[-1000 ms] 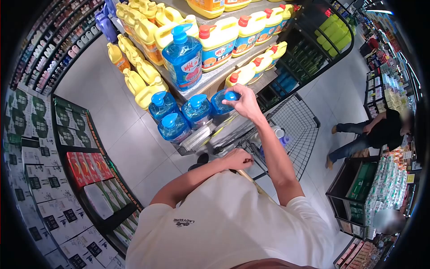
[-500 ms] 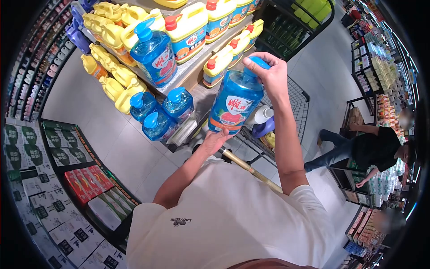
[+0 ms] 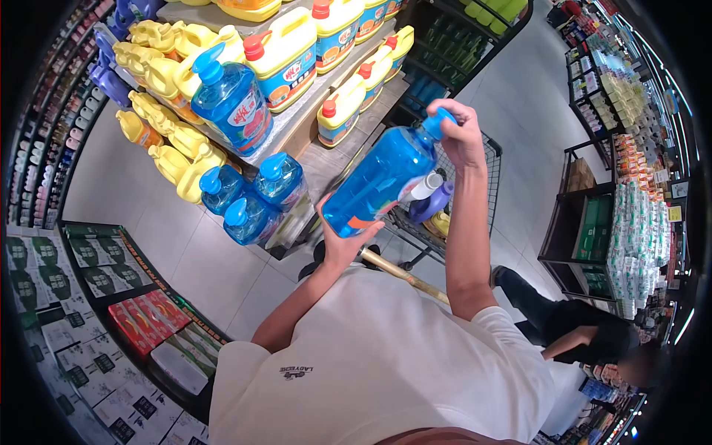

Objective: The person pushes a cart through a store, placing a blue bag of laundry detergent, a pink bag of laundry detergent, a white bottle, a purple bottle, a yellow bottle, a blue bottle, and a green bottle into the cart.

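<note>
A large bottle of blue dish soap (image 3: pixel 380 178) is tilted in front of me, its cap end up to the right and its label turned partly away. My left hand (image 3: pixel 345 243) supports it from below, fingers and thumb around the base. At the top, my right hand (image 3: pixel 461 135) grips the blue cap. A similar blue pump bottle (image 3: pixel 236 107) stands on the shelf to the left. Below it are three more blue pump bottles (image 3: pixel 249 216) on a low ledge, close together.
Yellow jugs with red caps (image 3: pixel 285 67) line the shelves ahead. Behind the held bottle stands a shopping cart (image 3: pixel 480 185) containing a white-capped bottle and a purple jug (image 3: pixel 434 202). The cart's handle (image 3: pixel 404 276) crosses near my waist. A person in dark clothes (image 3: pixel 586 326) is at the right.
The bottle has tipped and turned, its cap end moving right and its label rotating away. Both hands keep hold. The person at the right has moved lower in view.
</note>
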The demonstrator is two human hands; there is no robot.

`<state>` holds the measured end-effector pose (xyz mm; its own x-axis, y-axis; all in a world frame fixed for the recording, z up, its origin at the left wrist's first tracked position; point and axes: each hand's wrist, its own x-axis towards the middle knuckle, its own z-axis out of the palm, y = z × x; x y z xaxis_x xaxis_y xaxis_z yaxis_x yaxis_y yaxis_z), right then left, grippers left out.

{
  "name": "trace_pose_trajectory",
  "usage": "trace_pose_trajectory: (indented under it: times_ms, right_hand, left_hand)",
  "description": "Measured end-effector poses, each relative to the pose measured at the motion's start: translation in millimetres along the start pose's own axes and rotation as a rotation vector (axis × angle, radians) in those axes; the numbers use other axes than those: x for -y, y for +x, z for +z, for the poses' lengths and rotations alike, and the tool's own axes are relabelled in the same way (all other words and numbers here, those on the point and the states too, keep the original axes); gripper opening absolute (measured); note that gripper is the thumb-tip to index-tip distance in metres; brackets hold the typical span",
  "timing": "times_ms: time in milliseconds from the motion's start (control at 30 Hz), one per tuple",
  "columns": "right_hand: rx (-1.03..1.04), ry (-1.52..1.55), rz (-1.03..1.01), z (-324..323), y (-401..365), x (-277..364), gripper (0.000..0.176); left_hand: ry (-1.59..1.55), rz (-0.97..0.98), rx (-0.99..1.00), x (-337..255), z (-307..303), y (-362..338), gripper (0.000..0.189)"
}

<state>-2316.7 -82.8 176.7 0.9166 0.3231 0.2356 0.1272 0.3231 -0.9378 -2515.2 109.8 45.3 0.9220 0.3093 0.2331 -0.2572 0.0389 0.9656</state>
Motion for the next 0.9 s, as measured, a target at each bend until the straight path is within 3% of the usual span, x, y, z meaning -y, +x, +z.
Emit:
trace_pose_trajectory:
  times_ms: [33,100,167,233,267,367,467,533,567,600,633,667,700,733,767,800,867,900]
  right_hand:
    - [0.209,0.193,-0.173,-12.9,-2.1,-2.9,0.036]
    - [0.432,0.397,-0.226,-33.9,-8.3,-10.2,0.040]
    - [0.681,0.524,-0.336,-47.9,-7.6,-23.0,0.030]
    - [0.788,0.560,-0.385,-52.6,-4.3,-24.5,0.028]
    - [0.899,0.603,-0.437,-54.7,-3.5,-25.6,0.025]
    - [0.919,0.589,-0.484,-61.8,-5.4,-26.5,0.025]
    - [0.832,0.570,-0.458,-66.7,-16.1,-21.4,0.024]
    - [0.757,0.547,-0.453,-61.4,-27.1,-3.8,0.024]
    - [0.563,0.368,-0.378,-59.1,-35.9,12.0,0.025]
    - [0.362,0.190,-0.300,-54.7,-45.5,31.8,0.026]
    - [0.342,0.180,-0.301,-45.1,-53.7,54.1,0.026]
    - [0.153,-0.078,-0.169,-30.1,-62.7,75.8,0.029]
    - [-0.044,-0.328,-0.025,-20.6,-71.2,88.0,0.031]
    - [-0.076,-0.336,-0.018,-16.7,-76.9,91.6,0.031]
    - [-0.111,-0.533,0.008,-13.5,-80.8,93.3,0.034]
    - [-0.139,-0.729,0.034,-15.7,-84.0,94.9,0.038]
    - [-0.241,-0.820,0.112,-36.9,-86.0,87.7,0.038]
    - [-0.321,-0.904,0.183,-49.9,-85.6,80.7,0.039]
  left_hand:
    - [-0.006,0.000,0.004,-6.3,0.5,6.6,0.093]
    - [0.242,0.566,-0.116,-8.9,-2.6,23.2,0.101]
    - [0.240,0.741,-0.216,10.9,0.9,25.2,0.091]
    - [0.341,0.928,-0.218,4.6,-2.6,28.1,0.082]
    - [0.336,0.926,-0.218,1.5,-1.8,28.0,0.082]
    - [0.372,0.991,-0.180,-2.3,-2.2,27.3,0.076]
    - [0.377,1.015,-0.145,4.0,2.1,28.3,0.074]
    - [0.220,0.896,-0.137,8.1,12.0,30.8,0.085]
    - [0.211,0.895,-0.127,7.0,14.1,27.8,0.085]
    - [0.146,0.636,-0.021,0.9,16.0,22.4,0.092]
    - [0.082,0.374,0.089,-1.2,18.9,19.2,0.100]
    - [0.081,0.150,0.185,2.8,20.6,21.3,0.110]
    - [0.059,-0.099,0.277,-4.7,23.3,26.3,0.099]
    - [0.092,-0.191,0.285,6.9,27.6,26.2,0.088]
    - [0.129,-0.279,0.290,23.4,31.0,23.5,0.078]
    - [0.125,-0.283,0.313,39.1,30.8,20.2,0.078]
    - [0.337,-0.191,0.476,60.8,25.2,7.2,0.058]
    - [0.337,-0.192,0.486,60.7,25.0,0.2,0.058]
